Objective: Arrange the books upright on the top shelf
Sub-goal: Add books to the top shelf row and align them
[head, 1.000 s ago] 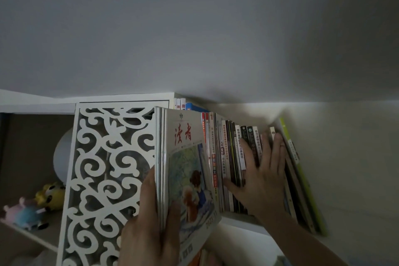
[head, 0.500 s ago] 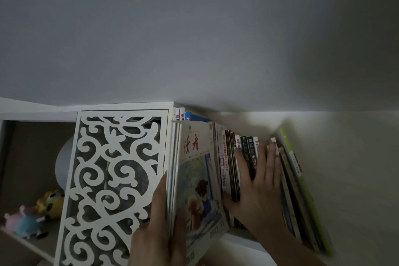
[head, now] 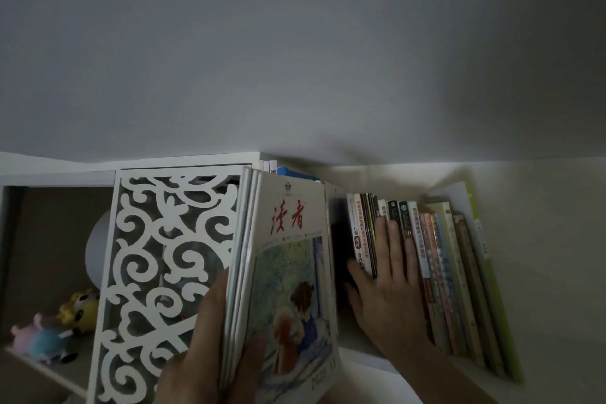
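Filling the upper half of the frame, a dim grey ceiling (head: 295,43) meets a pale wall (head: 541,239) at right, the whole room poorly lit. Below, a white shelf unit (head: 131,162) crosses the lower left, its carved scrollwork panel (head: 157,272) standing at lower centre-left. In the open compartment at far left sit small plush toys (head: 49,331), one yellow, one pink and blue, before a pale round object (head: 96,249) partly hidden by the panel.

A person's left hand (head: 213,354), at the bottom centre, grips a stack of thin magazines (head: 282,272), thumb on the front cover, fingers curled behind. The cover shows large red characters reading "读者" above an illustration of a child with a dog; "2023 11" is printed near its lower corner.

The right hand (head: 390,285), fingers straight and slightly spread, presses flat against the spines of a row of books (head: 439,266) on the top shelf (head: 360,354) at centre-right; the row leans right toward the wall. A dark gap lies between magazines and row. Spine lettering is Chinese, too small to read.
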Demonstrator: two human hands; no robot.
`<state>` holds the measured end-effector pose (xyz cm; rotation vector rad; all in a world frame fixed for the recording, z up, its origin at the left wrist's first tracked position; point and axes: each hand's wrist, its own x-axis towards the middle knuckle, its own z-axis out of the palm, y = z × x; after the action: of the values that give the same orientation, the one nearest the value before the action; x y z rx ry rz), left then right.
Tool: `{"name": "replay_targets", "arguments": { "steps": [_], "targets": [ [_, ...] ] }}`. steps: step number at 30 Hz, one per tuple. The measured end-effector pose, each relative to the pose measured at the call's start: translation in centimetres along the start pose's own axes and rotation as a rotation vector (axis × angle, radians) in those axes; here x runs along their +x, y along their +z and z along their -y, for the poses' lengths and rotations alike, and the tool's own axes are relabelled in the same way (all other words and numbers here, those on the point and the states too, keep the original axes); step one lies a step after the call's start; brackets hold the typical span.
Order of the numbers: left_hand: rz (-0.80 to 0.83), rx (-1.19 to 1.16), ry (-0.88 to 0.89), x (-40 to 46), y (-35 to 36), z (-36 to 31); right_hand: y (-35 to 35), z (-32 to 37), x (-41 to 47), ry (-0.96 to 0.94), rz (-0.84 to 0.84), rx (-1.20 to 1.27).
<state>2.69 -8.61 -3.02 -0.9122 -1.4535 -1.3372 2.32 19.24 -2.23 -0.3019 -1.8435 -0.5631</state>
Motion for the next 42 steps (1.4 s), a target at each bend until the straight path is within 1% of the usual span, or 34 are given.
{"name": "replay_targets", "arguments": {
  "steps": [1,2,3,4,5,7,9,12,17,19,22,24,26,29,33,36,39,41,42],
  "targets": [
    [0.015,0.029,0.024,0.4,0.0,-0.9,-0.1,-0.2,-0.1,-0.005,-0.007,-0.005],
    [0.028,0.036,0.012,0.8,0.3,-1.7,-0.2,-0.4,-0.1,-0.011,-0.009,-0.013],
    [0.066,0.018,-0.002,1.1,0.6,-1.6,-0.3,-0.6,-0.2,-0.015,-0.005,-0.023],
    [0.070,0.046,-0.001,1.4,1.1,-1.3,-0.4,-0.8,-0.2,-0.016,0.000,-0.034],
    [0.146,0.036,-0.003,1.4,1.6,-1.0,-0.5,-0.9,-0.2,-0.014,0.001,-0.044],
    [0.226,0.056,-0.018,1.8,2.2,-0.9,-0.6,-1.0,-0.2,-0.009,-0.010,-0.053],
    [0.275,0.056,-0.046,2.2,2.8,-1.1,-0.8,-1.2,-0.2,-0.004,-0.014,-0.051],
    [0.366,0.006,-0.010,3.6,3.4,-1.3,-1.2,-1.9,-0.4,0.026,-0.008,-0.036],
    [0.499,-0.018,-0.164,6.8,3.2,-2.0,-1.6,-3.6,-1.1,0.069,-0.048,0.051],
    [0.577,-0.014,-0.182,8.0,2.8,-2.2,-2.0,-3.9,-1.1,0.076,-0.087,0.120],
    [0.721,0.080,-0.131,8.6,2.8,-3.0,-2.4,-4.0,-1.2,0.069,-0.097,0.138],
    [0.761,0.163,-0.094,8.9,3.8,-3.7,-2.3,-4.0,-1.1,0.057,-0.082,0.117],
    [0.773,0.171,-0.087,10.0,5.6,-4.1,-2.1,-4.1,-1.1,0.051,-0.073,0.098],
    [0.758,0.098,-0.073,11.8,8.3,-4.2,-1.6,-4.3,-1.2,0.044,-0.074,0.068],
    [0.726,0.041,-0.035,10.7,10.0,-3.1,-1.6,-4.3,-1.1,0.033,-0.087,0.056],
    [0.589,0.004,-0.034,8.8,11.0,-1.6,-1.5,-4.3,-1.2,0.048,-0.083,0.049],
    [0.452,-0.026,0.016,6.5,12.4,-0.4,-1.3,-4.3,-1.2,0.059,-0.082,0.034],
    [0.388,-0.045,0.036,5.1,13.4,0.4,-1.1,-4.3,-1.2,0.055,-0.080,0.019],
    [0.372,-0.061,0.019,4.5,14.1,0.8,-1.1,-4.4,-1.2,0.051,-0.081,0.017]
  ]
}}
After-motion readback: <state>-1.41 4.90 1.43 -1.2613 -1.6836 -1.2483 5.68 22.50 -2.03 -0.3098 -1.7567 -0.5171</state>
